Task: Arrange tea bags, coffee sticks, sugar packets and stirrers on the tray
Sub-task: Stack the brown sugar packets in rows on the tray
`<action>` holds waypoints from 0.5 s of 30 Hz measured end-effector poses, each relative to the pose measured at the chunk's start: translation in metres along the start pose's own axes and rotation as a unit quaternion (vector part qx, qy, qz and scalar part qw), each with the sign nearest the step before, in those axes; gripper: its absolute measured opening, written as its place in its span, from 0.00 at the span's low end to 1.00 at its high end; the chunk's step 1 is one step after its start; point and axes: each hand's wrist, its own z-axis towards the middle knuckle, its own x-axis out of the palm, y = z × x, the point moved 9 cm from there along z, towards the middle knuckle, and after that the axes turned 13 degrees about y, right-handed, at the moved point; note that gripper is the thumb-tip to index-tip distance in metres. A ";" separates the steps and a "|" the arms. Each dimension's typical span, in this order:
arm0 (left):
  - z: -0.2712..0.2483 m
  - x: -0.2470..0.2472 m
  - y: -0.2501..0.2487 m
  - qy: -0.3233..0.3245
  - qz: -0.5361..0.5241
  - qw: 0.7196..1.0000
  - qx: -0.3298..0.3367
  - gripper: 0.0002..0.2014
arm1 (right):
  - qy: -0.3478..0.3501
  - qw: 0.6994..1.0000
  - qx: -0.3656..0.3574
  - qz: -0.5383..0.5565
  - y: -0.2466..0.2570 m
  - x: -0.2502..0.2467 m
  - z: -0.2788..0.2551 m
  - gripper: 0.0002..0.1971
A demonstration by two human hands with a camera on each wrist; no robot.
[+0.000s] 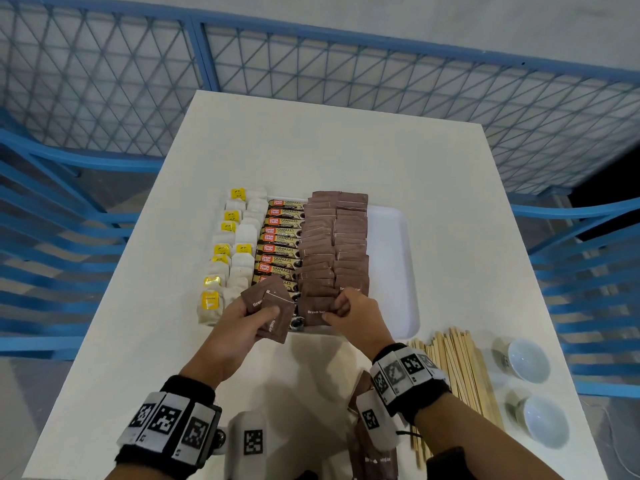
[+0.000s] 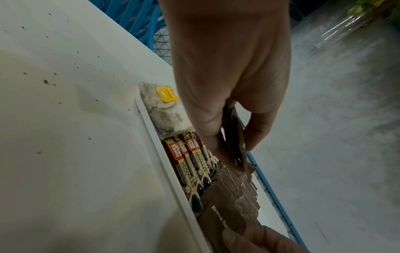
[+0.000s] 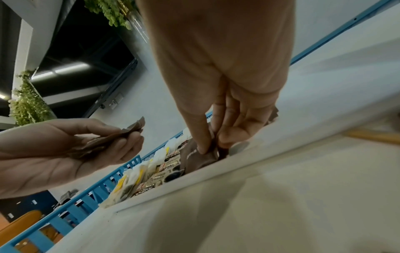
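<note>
A white tray (image 1: 394, 258) lies mid-table. It holds rows of tea bags (image 1: 239, 244) with yellow tags, coffee sticks (image 1: 280, 237) and brown sugar packets (image 1: 332, 240). My left hand (image 1: 256, 313) hovers over the tray's near edge and holds a small fan of brown sugar packets (image 1: 268, 301). My right hand (image 1: 341, 308) pinches a brown sugar packet (image 1: 315, 311) at the near end of the sugar rows; the right wrist view shows thumb and fingers (image 3: 203, 142) closed on that packet (image 3: 194, 157). Wooden stirrers (image 1: 457, 365) lie in a heap on the table right of my right wrist.
Two white paper cups (image 1: 526, 358) lie on the table's right edge beside the stirrers. More sugar packets (image 1: 370, 452) lie near the front edge under my right forearm. The tray's right strip is bare. Blue fencing (image 1: 86, 237) surrounds the table.
</note>
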 end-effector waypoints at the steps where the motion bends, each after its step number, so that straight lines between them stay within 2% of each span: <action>1: 0.000 0.001 0.000 0.003 0.000 1.000 0.001 0.19 | 0.000 1.000 0.001 0.000 0.000 0.000 0.000 0.10; 5: 0.000 0.000 0.000 -0.004 0.029 1.000 -0.003 0.17 | -0.007 1.000 -0.010 -0.012 0.005 -0.003 -0.004 0.14; 8: 0.001 -0.001 0.002 -0.009 0.050 0.999 -0.009 0.17 | -0.013 0.998 -0.056 -0.007 0.025 -0.006 -0.010 0.11; 12: 0.002 0.004 0.001 -0.008 0.065 0.998 0.000 0.16 | 0.109 0.986 -0.090 0.092 0.047 0.019 -0.017 0.07; 15: 0.002 0.008 -0.001 -0.007 0.052 0.999 0.008 0.13 | 0.132 0.977 -0.097 0.138 0.048 0.027 -0.017 0.05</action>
